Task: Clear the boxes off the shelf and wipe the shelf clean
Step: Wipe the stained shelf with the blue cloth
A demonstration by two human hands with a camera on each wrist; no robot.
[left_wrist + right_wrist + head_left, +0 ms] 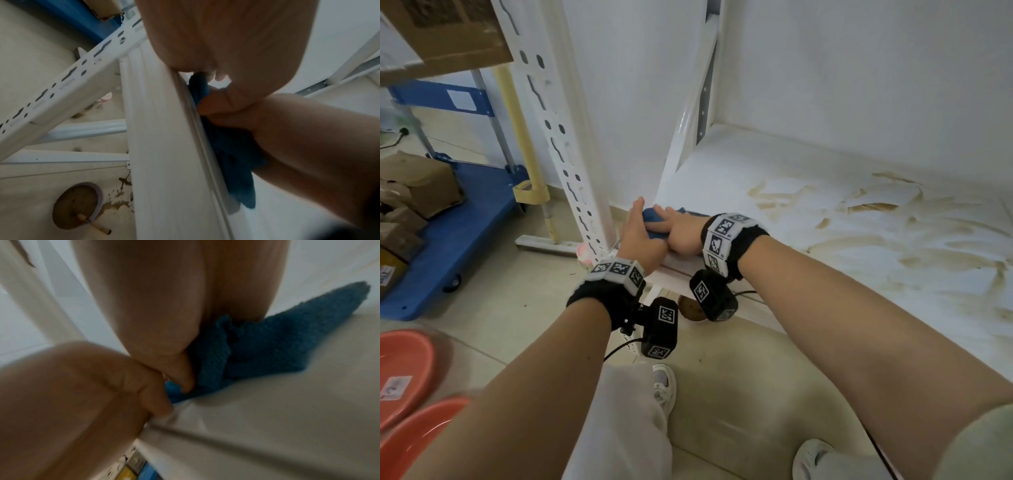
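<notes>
shelf point(825, 219) bare of boxes, brown smears across its middle and right side unwiped. cardboard boxes point(410, 192) on blue cart, left. blue cloth point(654, 226) bunched at shelf's front-left corner. left hand point(643, 236) and right hand point(681, 233) both curl round cloth. risk: bunched cloth spreads smears, or slips off edge.

blue cloth point(654, 224), brown-stained white shelf point(825, 219)
</notes>
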